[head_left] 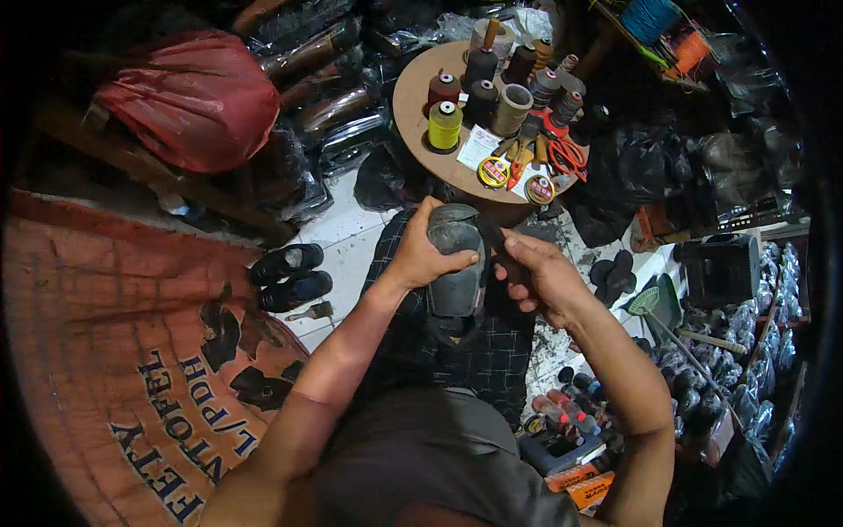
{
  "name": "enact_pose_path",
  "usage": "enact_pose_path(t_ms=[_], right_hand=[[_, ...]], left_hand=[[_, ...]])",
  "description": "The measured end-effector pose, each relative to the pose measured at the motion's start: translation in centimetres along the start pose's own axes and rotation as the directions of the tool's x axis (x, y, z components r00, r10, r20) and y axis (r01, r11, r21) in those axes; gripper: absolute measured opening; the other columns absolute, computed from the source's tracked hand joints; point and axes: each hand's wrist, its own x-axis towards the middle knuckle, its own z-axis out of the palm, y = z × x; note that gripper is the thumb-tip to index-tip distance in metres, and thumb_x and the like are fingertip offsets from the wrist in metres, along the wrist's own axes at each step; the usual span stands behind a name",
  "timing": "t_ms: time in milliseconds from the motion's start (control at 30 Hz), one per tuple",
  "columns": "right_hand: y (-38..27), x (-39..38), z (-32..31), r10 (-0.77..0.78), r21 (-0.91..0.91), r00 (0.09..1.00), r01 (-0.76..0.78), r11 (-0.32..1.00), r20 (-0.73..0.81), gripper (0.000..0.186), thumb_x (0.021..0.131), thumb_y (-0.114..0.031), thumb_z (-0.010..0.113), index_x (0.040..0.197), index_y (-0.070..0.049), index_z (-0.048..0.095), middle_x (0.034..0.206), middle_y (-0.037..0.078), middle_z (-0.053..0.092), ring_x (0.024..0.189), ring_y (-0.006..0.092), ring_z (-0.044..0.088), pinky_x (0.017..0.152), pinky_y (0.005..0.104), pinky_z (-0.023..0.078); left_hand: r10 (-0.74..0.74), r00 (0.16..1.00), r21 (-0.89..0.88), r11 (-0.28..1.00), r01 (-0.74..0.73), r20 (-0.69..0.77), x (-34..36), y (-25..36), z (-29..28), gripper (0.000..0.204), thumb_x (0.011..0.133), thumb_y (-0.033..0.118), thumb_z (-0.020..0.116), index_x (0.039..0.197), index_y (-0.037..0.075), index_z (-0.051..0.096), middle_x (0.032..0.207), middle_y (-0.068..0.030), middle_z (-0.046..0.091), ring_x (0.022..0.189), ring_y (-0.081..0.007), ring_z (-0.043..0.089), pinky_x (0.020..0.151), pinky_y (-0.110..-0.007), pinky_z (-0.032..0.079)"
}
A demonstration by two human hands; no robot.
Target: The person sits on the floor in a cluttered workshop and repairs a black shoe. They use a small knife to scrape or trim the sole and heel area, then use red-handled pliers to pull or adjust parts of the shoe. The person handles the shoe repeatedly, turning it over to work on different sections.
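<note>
In the head view, a worn dark grey shoe [452, 285] rests over my lap on dark checked cloth [496, 369], one end pointing away from me. My left hand [417, 255] is closed round the shoe's far left side, thumb pressed across its surface. At the shoe's right edge, my right hand [536, 272] is closed on a thin dark strip or tool [492, 241], whose exact kind is hard to make out.
A round wooden table [421, 75] holds thread cones, scissors and tins. Black shoes [290, 288] and a brush [312, 313] lie on the white tiles at left, beside an orange banner [88, 307]. A red bag [184, 105], dark bags [632, 167] and wrapped goods [764, 342] surround me.
</note>
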Motion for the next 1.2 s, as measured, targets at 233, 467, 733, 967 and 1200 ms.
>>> enact_pose_path(t_ms=[233, 467, 733, 967, 1200], right_hand=[[1.9, -0.5, 0.6, -0.397, -0.577, 0.916, 0.293, 0.762, -0.060, 0.040, 0.107, -0.015, 0.067, 0.146, -0.007, 0.065, 0.124, 0.015, 0.073, 0.105, 0.0275, 0.075, 0.087, 0.0406, 0.061], [2.5, -0.3, 1.7, -0.660, -0.884, 0.749, 0.344, 0.316, 0.055, 0.035, 0.109, -0.028, 0.065, 0.138, -0.010, 0.073, 0.100, 0.009, 0.067, 0.073, 0.0185, 0.062, 0.059, 0.0336, 0.051], [3.0, -0.9, 0.8, -0.224, -0.244, 0.967, 0.191, 0.951, -0.118, 0.044, 0.108, -0.027, 0.066, 0.150, -0.017, 0.063, 0.099, 0.010, 0.066, 0.069, 0.0230, 0.065, 0.050, 0.0361, 0.051], [2.0, -0.6, 1.2, 0.080, 0.069, 0.995, -0.075, 0.995, -0.060, 0.047, 0.107, -0.020, 0.067, 0.153, -0.014, 0.063, 0.118, 0.016, 0.072, 0.096, 0.0271, 0.078, 0.075, 0.0404, 0.061], [1.6, -0.2, 0.7, -0.638, -0.723, 0.768, 0.475, 0.502, 0.061, 0.042, 0.105, -0.022, 0.064, 0.145, -0.008, 0.067, 0.104, 0.022, 0.074, 0.093, 0.0430, 0.073, 0.086, 0.0475, 0.058]], left_hand=[[0.002, 1.000, -0.029, 1.000, -0.002, 0.018, 0.0, -0.8, -0.2, 0.075, 0.067, 0.022, 0.101, 0.123, 0.005, 0.054, 0.115, -0.0094, 0.068, 0.108, -0.0182, 0.066, 0.098, -0.037, 0.054], [0.006, 0.999, -0.038, 0.999, -0.004, 0.048, -0.2, 0.0, -0.2, 0.070, 0.069, 0.016, 0.100, 0.121, 0.007, 0.055, 0.116, -0.0094, 0.069, 0.110, -0.0171, 0.067, 0.099, -0.036, 0.055], [0.032, 0.999, 0.055, 0.998, -0.033, 0.023, -0.4, -0.1, 0.1, 0.072, 0.067, 0.022, 0.101, 0.121, 0.006, 0.056, 0.112, -0.0093, 0.069, 0.106, -0.0204, 0.067, 0.097, -0.037, 0.055], [0.012, 1.000, 0.059, 0.998, -0.013, 0.019, -0.4, 0.3, 0.2, 0.076, 0.066, 0.024, 0.101, 0.123, 0.006, 0.055, 0.113, -0.0104, 0.070, 0.104, -0.0208, 0.068, 0.096, -0.038, 0.055], [-0.010, 1.000, 0.081, 0.997, 0.011, -0.013, -0.5, -0.3, 0.4, 0.075, 0.066, 0.022, 0.101, 0.123, 0.007, 0.055, 0.113, -0.0107, 0.070, 0.106, -0.0211, 0.067, 0.097, -0.039, 0.055]])
